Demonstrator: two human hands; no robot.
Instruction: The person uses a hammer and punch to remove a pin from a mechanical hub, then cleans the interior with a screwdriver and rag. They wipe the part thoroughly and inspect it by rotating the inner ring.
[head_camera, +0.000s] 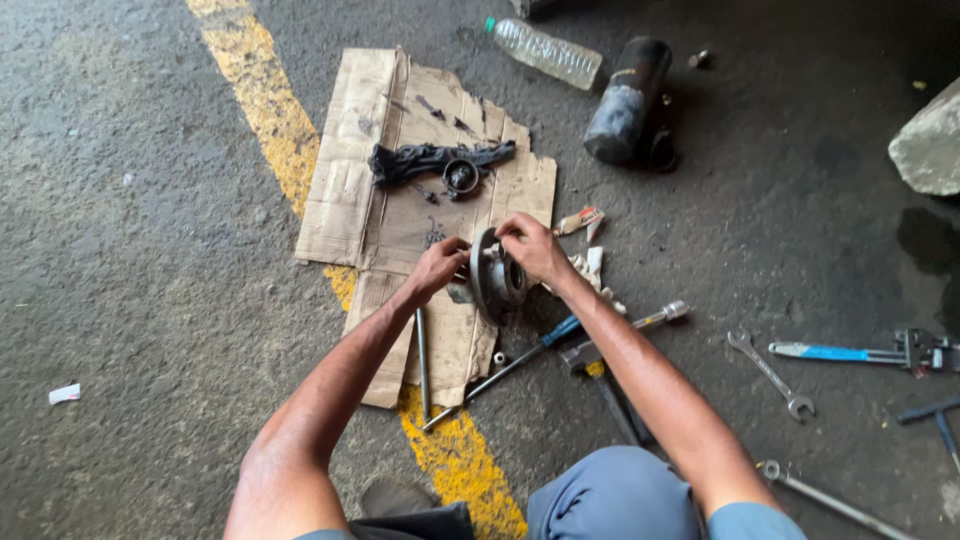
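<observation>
The round metal hub (497, 277) stands on edge on the near right part of the flattened cardboard (400, 200), which lies on the asphalt floor (150, 200) across a yellow painted line (262, 100). The left hand (437, 268) closes on the hub's left rim and steadies it; the right hand (533, 247) pinches its upper edge with fingers curled tight, though whether a small part sits between those fingertips cannot be told.

Judging by how things lie, the work is well under way: the hub is off whatever carried it, and a smaller dark ring-shaped part (461, 176) already rests on a greasy black rag (430, 158) toward the far side of the cardboard. The hub itself is not yet set down.

At the cardboard's near right corner lie a thin steel rod (422, 360), a blue-handled screwdriver (520, 362) and a hammer (600, 375). Farther right of the cardboard are an open-ended spanner (770, 375) and a blue-handled tool (860, 353). Beyond its far right corner lie a clear plastic bottle (545, 52) and a black cylinder (625, 100).
</observation>
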